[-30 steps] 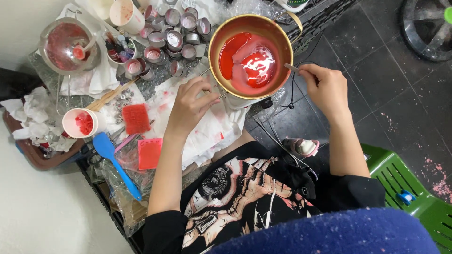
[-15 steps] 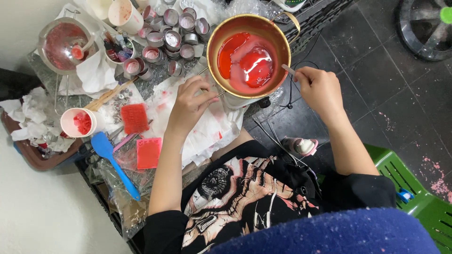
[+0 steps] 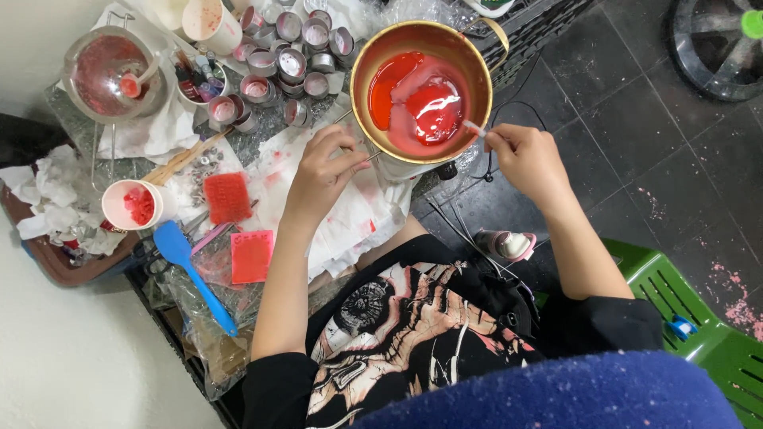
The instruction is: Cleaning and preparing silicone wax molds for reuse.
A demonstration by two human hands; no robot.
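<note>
Top centre, the right hand holds a thin stick at the rim of a pot of red liquid; the left hand grips its handle.

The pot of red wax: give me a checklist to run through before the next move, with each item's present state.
1. Pot steadied: ok, the left hand rests by its handle side.
2. Stirring stick gripped: ok, the right hand pinches it, tip over the rim.
3. Red wax fully melted: not ok, a paler solid patch sits in the liquid.
4. Small metal cups within reach: ok, clustered just behind the pot.
5. Paper towels under the work: ok, spread and already stained.
6. Heat source on: cannot tell, hidden under the pot.
</note>
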